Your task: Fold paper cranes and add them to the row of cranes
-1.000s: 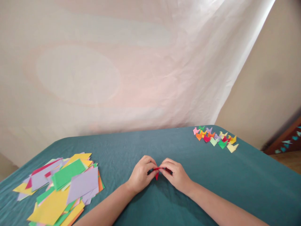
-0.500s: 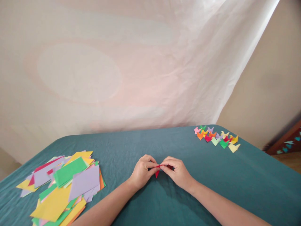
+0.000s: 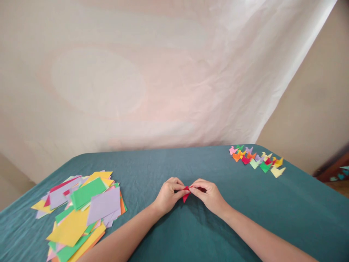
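Red folded paper [image 3: 185, 199] between both hands, above the teal cloth-covered tabletop [image 3: 152, 167]; one pointed flap angles downward. Fingers hide much of its shape; contact with the tabletop cannot be told. Left hand [image 3: 169, 195]: grip narrow, thumb and fingers pinching the paper's left side. Right hand [image 3: 208, 194]: grip likewise narrow, pinching the right side, with more red visible inside the curled fingers. Left of the hands, well apart: loose paper sheets [image 3: 105, 205], overlapping, mainly yellow, green and lilac. Far right: small folded paper birds [image 3: 255, 164], mixed colours, clustered. Behind: pale hanging fabric [image 3: 163, 80].
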Motion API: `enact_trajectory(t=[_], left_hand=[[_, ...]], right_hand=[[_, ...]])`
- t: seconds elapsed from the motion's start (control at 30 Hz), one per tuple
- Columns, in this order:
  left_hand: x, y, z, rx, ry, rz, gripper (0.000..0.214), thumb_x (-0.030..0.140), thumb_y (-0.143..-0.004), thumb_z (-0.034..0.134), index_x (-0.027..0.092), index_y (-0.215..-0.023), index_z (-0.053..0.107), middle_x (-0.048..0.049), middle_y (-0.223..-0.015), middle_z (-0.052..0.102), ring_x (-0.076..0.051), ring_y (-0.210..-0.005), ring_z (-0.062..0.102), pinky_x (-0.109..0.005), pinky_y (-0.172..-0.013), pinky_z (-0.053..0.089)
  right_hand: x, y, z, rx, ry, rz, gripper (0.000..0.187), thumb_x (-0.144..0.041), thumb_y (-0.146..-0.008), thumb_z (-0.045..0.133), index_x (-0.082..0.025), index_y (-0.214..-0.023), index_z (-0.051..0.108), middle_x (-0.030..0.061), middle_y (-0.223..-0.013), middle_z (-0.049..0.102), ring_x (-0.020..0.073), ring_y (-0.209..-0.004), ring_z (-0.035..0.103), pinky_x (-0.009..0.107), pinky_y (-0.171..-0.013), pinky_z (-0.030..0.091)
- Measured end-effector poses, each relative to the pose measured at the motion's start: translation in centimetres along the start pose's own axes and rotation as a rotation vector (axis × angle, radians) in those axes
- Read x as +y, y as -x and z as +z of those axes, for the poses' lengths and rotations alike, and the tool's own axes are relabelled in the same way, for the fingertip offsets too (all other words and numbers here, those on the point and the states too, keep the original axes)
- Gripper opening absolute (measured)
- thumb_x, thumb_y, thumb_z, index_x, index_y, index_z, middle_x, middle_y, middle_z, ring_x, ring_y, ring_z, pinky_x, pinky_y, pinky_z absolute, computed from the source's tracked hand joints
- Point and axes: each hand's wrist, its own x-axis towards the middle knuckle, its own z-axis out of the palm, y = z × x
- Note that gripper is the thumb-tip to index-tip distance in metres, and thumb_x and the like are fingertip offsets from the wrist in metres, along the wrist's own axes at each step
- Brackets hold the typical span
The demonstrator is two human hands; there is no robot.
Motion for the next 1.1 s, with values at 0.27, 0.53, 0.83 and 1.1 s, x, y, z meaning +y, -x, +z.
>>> enact_trajectory(t=[0.27, 0.53, 0.83, 1.1], left_hand=[[-0.17, 0.01, 0.09, 0.014, 0.031, -0.041, 0.027, 0.035, -0.083, 0.057, 0.021, -0.065, 0.069, -0.001, -0.074, 0.061, -0.014, -0.076, 0.056, -0.026, -0.075, 0.04], [-0.45, -0.01, 0.19, 0.021, 0.1, -0.078, 0.026, 0.035, -0.083, 0.057, 0.02, -0.068, 0.07, -0.0014, -0.074, 0.06, -0.014, -0.075, 0.056, -0.026, -0.074, 0.042], [-0.26, -0.08, 0.13, 0.027, 0.124, -0.104, 0.027, 0.036, -0.083, 0.057, 0.019, -0.066, 0.069, -0.0014, -0.073, 0.058, -0.013, -0.072, 0.056, -0.025, -0.071, 0.043], [-0.25, -0.08, 0.02, 0.022, 0.129, -0.12, 0.029, 0.035, -0.083, 0.056, 0.017, -0.063, 0.067, -0.0006, -0.073, 0.056, -0.012, -0.071, 0.055, -0.024, -0.07, 0.042]], right_hand=[[0.06, -0.13, 0.12, 0.01, -0.051, 0.044, 0.019, -0.034, -0.081, 0.058, -0.019, -0.075, 0.068, 0.0024, -0.076, 0.064, 0.0138, -0.069, 0.058, 0.025, -0.064, 0.045], [0.26, -0.01, 0.34, 0.023, -0.022, 0.058, 0.02, -0.035, -0.082, 0.056, -0.018, -0.074, 0.064, 0.0019, -0.075, 0.062, 0.0136, -0.068, 0.055, 0.024, -0.062, 0.043], [0.27, 0.12, 0.74, 0.015, -0.013, 0.061, 0.022, -0.036, -0.085, 0.051, -0.018, -0.077, 0.06, -0.0002, -0.069, 0.054, 0.0112, -0.058, 0.049, 0.022, -0.053, 0.04], [0.13, 0.14, 0.69, 0.006, -0.02, 0.066, 0.021, -0.035, -0.085, 0.051, -0.018, -0.076, 0.059, -0.0006, -0.069, 0.053, 0.011, -0.058, 0.048, 0.022, -0.054, 0.039]])
